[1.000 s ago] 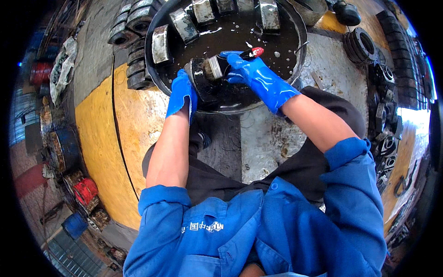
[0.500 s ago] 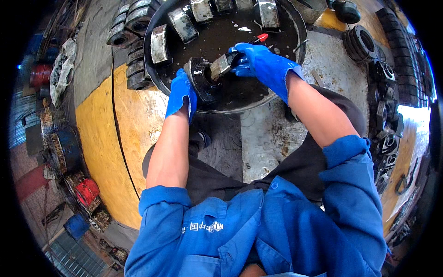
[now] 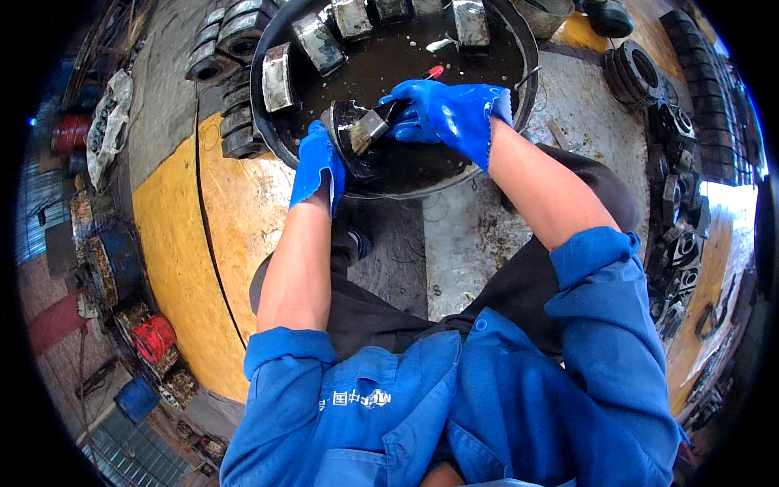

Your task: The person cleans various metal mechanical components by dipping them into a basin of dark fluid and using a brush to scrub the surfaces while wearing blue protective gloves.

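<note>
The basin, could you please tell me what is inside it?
Inside the basin are dark liquid, blocks and, near the person, a dark part held by the left hand; the right hand holds a brush to it. The liquid covers the bottom from view.

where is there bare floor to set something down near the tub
Yellow board left of the left forearm; also the metal sheet between the tub and black rings at right, bar one small scrap. Crowded: the tub's far side, lined with metal blocks.

Metal blocks [image 3: 319,45] line basin rim [image 3: 257,89]; open liquid [image 3: 365,71] between blocks and brush [image 3: 374,124].
</note>
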Tool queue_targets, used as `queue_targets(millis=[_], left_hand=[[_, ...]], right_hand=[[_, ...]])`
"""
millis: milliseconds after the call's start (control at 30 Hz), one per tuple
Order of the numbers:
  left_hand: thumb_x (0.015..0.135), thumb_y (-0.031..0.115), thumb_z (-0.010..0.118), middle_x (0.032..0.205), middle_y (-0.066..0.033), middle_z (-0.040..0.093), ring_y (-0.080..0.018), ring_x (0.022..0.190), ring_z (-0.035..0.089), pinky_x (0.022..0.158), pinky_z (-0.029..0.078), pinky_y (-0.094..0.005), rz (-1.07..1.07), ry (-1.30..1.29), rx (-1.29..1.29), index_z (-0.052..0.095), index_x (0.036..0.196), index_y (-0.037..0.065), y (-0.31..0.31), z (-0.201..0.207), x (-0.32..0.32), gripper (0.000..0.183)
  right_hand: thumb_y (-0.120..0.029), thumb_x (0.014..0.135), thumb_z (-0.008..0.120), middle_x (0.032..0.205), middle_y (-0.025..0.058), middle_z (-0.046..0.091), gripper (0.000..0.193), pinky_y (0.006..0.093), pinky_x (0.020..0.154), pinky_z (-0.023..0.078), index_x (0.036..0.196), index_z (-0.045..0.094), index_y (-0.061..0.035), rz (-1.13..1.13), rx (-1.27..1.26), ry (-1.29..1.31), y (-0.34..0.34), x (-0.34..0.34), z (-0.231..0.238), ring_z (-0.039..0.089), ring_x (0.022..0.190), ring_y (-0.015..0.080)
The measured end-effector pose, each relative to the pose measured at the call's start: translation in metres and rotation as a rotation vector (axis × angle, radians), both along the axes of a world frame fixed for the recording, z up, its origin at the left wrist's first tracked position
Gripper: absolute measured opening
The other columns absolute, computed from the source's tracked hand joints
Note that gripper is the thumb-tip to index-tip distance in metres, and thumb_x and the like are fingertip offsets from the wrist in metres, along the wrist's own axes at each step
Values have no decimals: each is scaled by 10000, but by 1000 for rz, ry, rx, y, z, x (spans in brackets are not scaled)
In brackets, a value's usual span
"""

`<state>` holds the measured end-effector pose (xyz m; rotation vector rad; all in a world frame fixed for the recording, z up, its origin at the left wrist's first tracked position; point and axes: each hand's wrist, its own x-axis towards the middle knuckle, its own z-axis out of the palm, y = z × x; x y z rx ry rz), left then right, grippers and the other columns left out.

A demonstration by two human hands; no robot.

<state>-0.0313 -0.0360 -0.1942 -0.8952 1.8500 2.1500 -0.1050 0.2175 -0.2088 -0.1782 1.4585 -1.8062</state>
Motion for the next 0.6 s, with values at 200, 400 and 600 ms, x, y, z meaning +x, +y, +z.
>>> queue_targets(millis=[200, 400, 600], left_hand=[[1159, 340, 344, 1286, -131, 736, -273, 1161, 694, 997, 559, -399, 18, -62, 97, 667, 1358, 43, -21, -23, -2, 482], [1162, 302, 333, 1292, -153, 732, -274, 1166, 692, 1013, 559, -403, -55, -50, -135, 649, 1349, 22, 0, 5, 2, 462], [1144, 279, 367, 1275, -177, 738, -282, 1154, 700, 978, 570, -418, -54, 17, -79, 668, 1301, 11, 4, 14, 8, 434]], right_hand=[[-363, 940, 794, 1248, 129, 740, 470, 442, 887, 640, 1301, 728, -69, 74, 425, -138, -23, 1, 71, 744, 1016, 273], [-331, 938, 735, 965, 117, 783, 250, 422, 829, 581, 1128, 793, -179, 354, 770, 810, -26, 14, 69, 756, 913, 252], [-228, 879, 747, 1332, 24, 692, 385, 427, 935, 556, 1261, 698, -234, 674, 915, 1606, -24, 34, 70, 682, 1203, 234]])
